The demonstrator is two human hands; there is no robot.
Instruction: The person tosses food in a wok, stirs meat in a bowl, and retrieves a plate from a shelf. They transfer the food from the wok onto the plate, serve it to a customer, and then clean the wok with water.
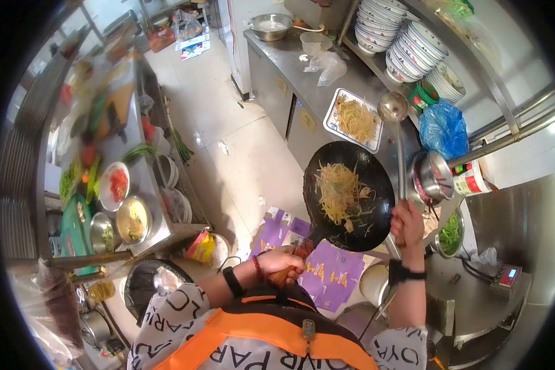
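My left hand [283,264] is closed round the wooden handle of a black wok [379,179], which is held up in front of me. Pale shredded food [339,194], stir-fried with some light pieces, lies inside the wok. My right hand [407,222] grips the handle of a long metal ladle [393,107], its bowl reaching away past the wok's right side. Just beyond the wok, a white rectangular plate with a patterned rim [334,126] bears a heap of similar shreds.
Stacked bowls [376,24] fill the shelf at upper right, above a blue plastic bag [444,129] and steel pots [435,176]. On the left counter stand bowls of cut ingredients [132,221]. Purple cardboard [330,277] lies on the floor near a black-lined bin [148,290].
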